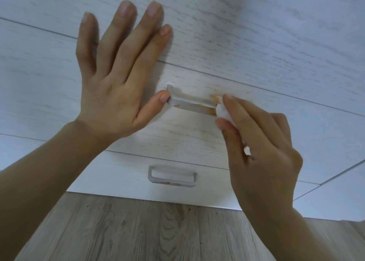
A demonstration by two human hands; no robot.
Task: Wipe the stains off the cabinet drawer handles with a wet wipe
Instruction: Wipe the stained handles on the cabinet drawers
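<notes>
Looking down through the head camera, I am seeing the upper drawer handle [190, 102] at the centre of the frame, smeared with orange stains along its bar and at its right end. My right hand [260, 154] is gripping a bunched white wet wipe [222, 111] between thumb and fingers, pressing it against the handle's right end. My left hand [118, 77] is lying open and grasping nothing, fingers spread flat on the pale cabinet front [256, 49], its thumb touching the handle's left end. A lower drawer handle [172, 177], also showing orange marks along its bottom edge, is sitting below centre, just above the wooden floor [138, 231].
</notes>
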